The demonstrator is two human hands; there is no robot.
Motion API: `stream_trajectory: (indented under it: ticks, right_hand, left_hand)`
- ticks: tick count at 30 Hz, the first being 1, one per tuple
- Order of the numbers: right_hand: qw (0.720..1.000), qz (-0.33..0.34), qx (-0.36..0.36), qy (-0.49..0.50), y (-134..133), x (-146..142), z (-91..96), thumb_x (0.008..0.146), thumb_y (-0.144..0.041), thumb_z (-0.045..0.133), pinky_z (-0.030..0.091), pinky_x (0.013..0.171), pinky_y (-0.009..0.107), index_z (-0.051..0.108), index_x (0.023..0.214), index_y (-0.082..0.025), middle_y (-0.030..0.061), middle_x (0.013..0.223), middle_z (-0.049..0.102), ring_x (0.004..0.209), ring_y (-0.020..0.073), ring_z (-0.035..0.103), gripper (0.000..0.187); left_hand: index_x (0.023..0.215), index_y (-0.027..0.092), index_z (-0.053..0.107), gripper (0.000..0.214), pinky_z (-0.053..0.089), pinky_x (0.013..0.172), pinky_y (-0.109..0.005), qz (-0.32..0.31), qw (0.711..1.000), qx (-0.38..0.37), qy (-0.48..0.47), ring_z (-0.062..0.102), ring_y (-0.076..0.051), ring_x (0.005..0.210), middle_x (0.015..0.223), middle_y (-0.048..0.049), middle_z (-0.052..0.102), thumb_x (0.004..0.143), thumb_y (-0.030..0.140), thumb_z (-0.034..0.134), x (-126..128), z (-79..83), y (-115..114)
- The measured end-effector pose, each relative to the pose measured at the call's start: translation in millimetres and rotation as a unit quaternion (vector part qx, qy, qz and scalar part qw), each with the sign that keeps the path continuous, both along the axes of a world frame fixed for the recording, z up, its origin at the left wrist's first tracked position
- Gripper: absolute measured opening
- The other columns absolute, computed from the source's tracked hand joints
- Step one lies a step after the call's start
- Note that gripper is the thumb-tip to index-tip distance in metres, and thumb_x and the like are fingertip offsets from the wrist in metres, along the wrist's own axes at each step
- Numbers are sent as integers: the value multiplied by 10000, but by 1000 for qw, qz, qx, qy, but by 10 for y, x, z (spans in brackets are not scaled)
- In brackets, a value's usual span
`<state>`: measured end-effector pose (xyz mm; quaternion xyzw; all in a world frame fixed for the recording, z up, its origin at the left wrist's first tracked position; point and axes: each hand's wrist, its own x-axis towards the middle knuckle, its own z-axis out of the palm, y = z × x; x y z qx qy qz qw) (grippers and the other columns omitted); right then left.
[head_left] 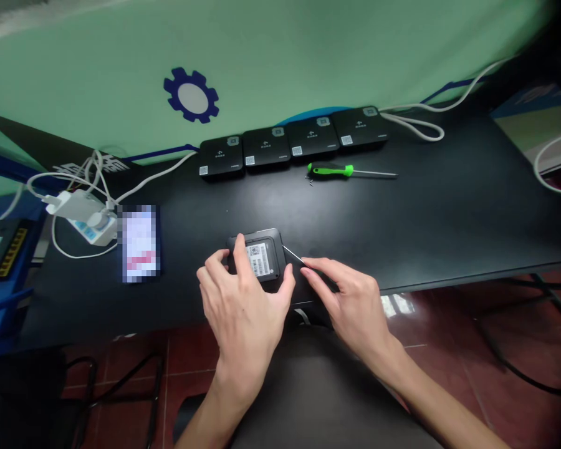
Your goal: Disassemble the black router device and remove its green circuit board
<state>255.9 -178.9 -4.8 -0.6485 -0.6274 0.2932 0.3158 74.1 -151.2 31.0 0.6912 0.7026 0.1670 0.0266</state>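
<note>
A small black box (260, 254) with a white label lies flipped over near the front edge of the black table (449, 212). My left hand (240, 305) wraps around it, fingers curled over its left side and thumb at its right. My right hand (350, 305) pinches a thin metal tool (293, 255) whose tip touches the box's right edge.
Several identical black boxes (290, 146) stand in a row at the back. A green-handled screwdriver (343, 170) lies in front of them. A phone (139, 243) and a white power strip (86, 218) with cables sit at the left. White cables (416, 125) run along the back right.
</note>
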Motion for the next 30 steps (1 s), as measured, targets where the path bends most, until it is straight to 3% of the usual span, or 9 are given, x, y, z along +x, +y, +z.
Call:
stream_trajectory:
  ticks: [4, 10, 15, 19, 23, 30]
  right_hand:
    - [1000, 6, 10, -1, -44, -58, -13, 1208, -447, 580, 648, 1006, 425, 840, 1342, -264, 76, 1256, 890, 1020, 271, 866, 345]
    - [1000, 13, 3, 14, -63, -114, 9, 1212, -454, 565, 644, 911, 411, 845, 1346, -283, 70, 1208, 895, 992, 272, 865, 355]
    - [999, 10, -19, 41, -19, -79, 71, 1192, -441, 615, 635, 977, 428, 860, 1286, -273, 48, 1229, 898, 1019, 274, 865, 311]
    - [994, 29, -77, 68, 31, 121, 190, 1156, -471, 666, 624, 943, 427, 885, 1189, -323, 2, 1198, 909, 1043, 290, 863, 266]
    - [990, 36, -118, 73, 51, 374, 294, 1134, -472, 697, 599, 866, 374, 905, 1112, -360, -58, 1146, 915, 996, 246, 863, 237]
    - [996, 68, -60, 23, 116, 519, 275, 1125, -389, 717, 599, 922, 359, 902, 1149, -324, -45, 1193, 915, 1062, 235, 869, 198]
  left_hand:
    - [1634, 233, 535, 799, 621, 945, -751, 11, 999, 26, -20, 588, -486, 1210, 1357, -217, 573, 978, 560, 850, 1, 14, 29]
    - [1701, 194, 427, 923, 562, 1065, -807, 8, 999, 0, -38, 612, -503, 1260, 1325, -214, 651, 957, 526, 861, -112, 54, 84]
    - [1617, 204, 481, 857, 545, 1117, -783, 5, 999, -22, -32, 607, -508, 1308, 1414, -221, 681, 909, 487, 871, -160, 56, 90]
    - [1519, 231, 516, 721, 570, 1118, -734, -50, 998, -10, -32, 592, -489, 1321, 1412, -185, 692, 904, 402, 851, -260, 31, 78]
    - [1496, 258, 507, 723, 600, 1112, -678, -115, 992, -8, -46, 599, -450, 1304, 1394, -150, 692, 873, 316, 870, -419, 23, 115]
    - [1469, 246, 523, 757, 602, 1166, -652, -226, 972, -6, -62, 624, -415, 1354, 1514, -159, 679, 815, 234, 904, -655, 14, 291]
